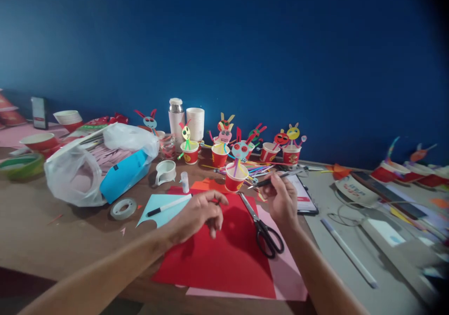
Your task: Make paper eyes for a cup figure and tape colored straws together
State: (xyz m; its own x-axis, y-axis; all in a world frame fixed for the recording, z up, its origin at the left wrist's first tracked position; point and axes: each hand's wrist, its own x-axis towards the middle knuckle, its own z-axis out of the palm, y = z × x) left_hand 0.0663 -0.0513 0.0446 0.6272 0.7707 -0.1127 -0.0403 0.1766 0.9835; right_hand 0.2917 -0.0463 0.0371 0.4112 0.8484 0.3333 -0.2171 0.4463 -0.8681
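My right hand (280, 197) pinches a slim dark pen (263, 182), its tip pointing left. Over the red paper (220, 254) hovers my left hand (201, 212), fingers loosely bent and apart, with nothing visible in them. Black-handled scissors (261, 226) lie on the right part of the red sheet, blades pointing away from me. Beyond both hands stands a red paper cup (235, 177) with a blue paper face (241, 151) with red ears rising from it. A black-and-white marker (169, 205) rests on light blue paper (163, 203) left of my left hand.
More cups with paper faces, such as one with a yellow face (185, 134), line the blue wall (224, 48). At left are a plastic bag (82, 184) and a tape roll (123, 209). A phone (303, 196) and a capped marker (349, 254) lie at right.
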